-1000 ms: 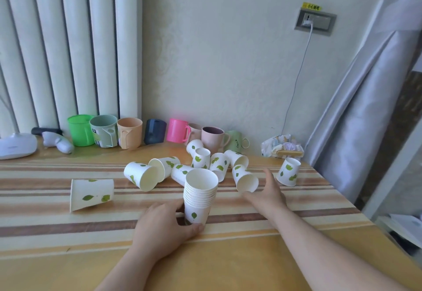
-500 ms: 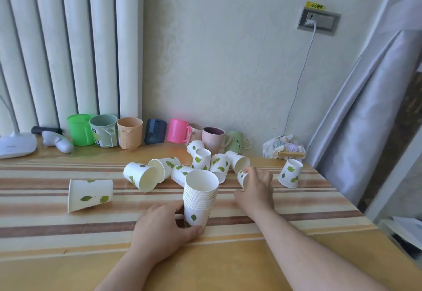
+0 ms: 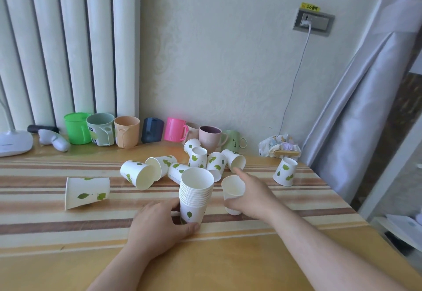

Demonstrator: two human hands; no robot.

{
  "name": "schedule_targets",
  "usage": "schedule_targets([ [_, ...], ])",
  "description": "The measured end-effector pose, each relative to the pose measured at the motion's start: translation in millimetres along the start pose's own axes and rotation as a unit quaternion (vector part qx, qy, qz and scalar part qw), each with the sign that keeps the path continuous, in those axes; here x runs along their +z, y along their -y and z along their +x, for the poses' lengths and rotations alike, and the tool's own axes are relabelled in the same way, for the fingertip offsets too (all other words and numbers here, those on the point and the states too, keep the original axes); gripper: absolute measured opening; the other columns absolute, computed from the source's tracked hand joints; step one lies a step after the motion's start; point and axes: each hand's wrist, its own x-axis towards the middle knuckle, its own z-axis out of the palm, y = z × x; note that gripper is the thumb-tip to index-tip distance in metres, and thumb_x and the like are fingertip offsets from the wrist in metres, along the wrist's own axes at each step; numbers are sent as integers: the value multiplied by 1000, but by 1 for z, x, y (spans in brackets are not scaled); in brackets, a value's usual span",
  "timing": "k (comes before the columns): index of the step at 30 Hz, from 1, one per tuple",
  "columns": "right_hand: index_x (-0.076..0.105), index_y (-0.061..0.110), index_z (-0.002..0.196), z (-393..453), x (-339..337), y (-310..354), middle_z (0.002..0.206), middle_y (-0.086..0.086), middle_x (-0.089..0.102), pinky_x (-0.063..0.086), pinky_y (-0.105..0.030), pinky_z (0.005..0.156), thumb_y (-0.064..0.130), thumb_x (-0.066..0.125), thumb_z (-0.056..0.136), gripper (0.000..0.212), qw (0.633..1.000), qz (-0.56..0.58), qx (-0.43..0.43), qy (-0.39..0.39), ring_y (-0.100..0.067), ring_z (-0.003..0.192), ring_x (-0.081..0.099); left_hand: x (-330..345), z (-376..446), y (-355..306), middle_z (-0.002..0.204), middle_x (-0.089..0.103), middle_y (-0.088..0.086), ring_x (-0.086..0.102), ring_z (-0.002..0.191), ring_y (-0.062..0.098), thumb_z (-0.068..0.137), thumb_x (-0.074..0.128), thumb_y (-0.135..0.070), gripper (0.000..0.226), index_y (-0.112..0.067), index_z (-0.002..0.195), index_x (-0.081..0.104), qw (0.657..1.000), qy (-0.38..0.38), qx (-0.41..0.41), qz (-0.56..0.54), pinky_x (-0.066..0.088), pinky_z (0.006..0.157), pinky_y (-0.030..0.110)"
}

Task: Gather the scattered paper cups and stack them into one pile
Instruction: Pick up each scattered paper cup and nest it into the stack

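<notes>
Since a second ago your right hand [image 3: 249, 196] has drawn back from the far cups and now grips one paper cup [image 3: 233, 188], mouth up, just right of the stack; your left has not moved. On the striped surface [image 3: 45, 226], far left, a lone cup [image 3: 86, 192] lies on its side, well apart from both hands. Next come two tipped cups [image 3: 139, 174] and a loose cluster [image 3: 210, 160] behind the stack. Your left hand [image 3: 157, 226] curls round the base of the stack of cups [image 3: 196, 194], thumb in front. Right of your hands, one upside-down cup [image 3: 285, 172] stands near the surface's edge. Plastic mugs [image 3: 127, 134] line the wall.
</notes>
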Motion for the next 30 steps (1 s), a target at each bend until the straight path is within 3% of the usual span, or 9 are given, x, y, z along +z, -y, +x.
schedule_targets([
  [3,54,53,135,-9,32,-14,124,21,69,59,-33,94,34,88,68,78,978,200,34,-51,-11,117,68,-1,0,-1,104,75,-35,67,111,5,65,66,-86,60,-50,113,71,1000,6,-2,4,56,91,35],
  [6,66,44,114,-16,50,-15,102,17,75,55,-25,75,28,90,70,53,963,246,44,-97,-9,97,72,-2,-2,-3,104,75,-34,66,111,7,67,66,-84,58,-50,113,71,1000,4,-2,2,56,92,35],
  [10,72,26,115,-7,29,16,109,2,81,55,-28,80,17,83,72,45,888,438,11,-141,-21,108,75,-3,-2,-3,105,76,-33,67,111,7,66,66,-84,59,-50,114,71,1000,7,-5,6,56,92,36],
  [14,73,17,113,-17,9,60,105,-2,82,60,-35,85,13,74,76,37,836,534,-112,-56,-18,96,76,-3,-1,-4,106,76,-33,67,111,7,66,68,-83,59,-49,114,71,1000,8,-8,1,57,91,36],
  [17,73,17,123,-22,18,75,120,-9,80,61,-41,92,17,81,70,54,869,477,-131,-12,-26,110,76,-4,-1,-4,103,76,-32,66,109,6,65,67,-84,61,-47,112,72,1000,9,-10,1,56,90,35],
  [20,72,30,120,-25,32,72,111,5,81,60,-30,83,25,86,65,57,915,381,-129,-9,-11,105,73,-6,-3,-6,100,76,-30,68,105,6,63,66,-84,61,-45,109,72,1000,7,-10,2,57,87,35],
  [23,70,36,129,-25,33,57,121,8,78,60,-26,83,25,90,68,65,912,386,-140,25,0,101,72,-7,-4,-7,101,76,-31,68,106,6,64,68,-83,59,-46,110,72,1000,10,-13,-6,57,88,36],
  [26,63,45,141,-17,30,26,144,5,62,60,-40,101,40,97,63,86,913,386,-130,20,-16,119,64,-7,-4,-7,101,75,-32,66,107,5,64,69,-83,58,-46,108,72,1000,12,-16,-12,56,89,35],
  [30,66,45,135,6,16,-30,128,9,63,54,-32,94,42,94,61,79,922,383,-59,-24,-14,111,65,-5,-3,-8,101,75,-30,64,108,5,62,67,-83,58,-45,106,72,1000,8,-17,-8,56,91,36],
])
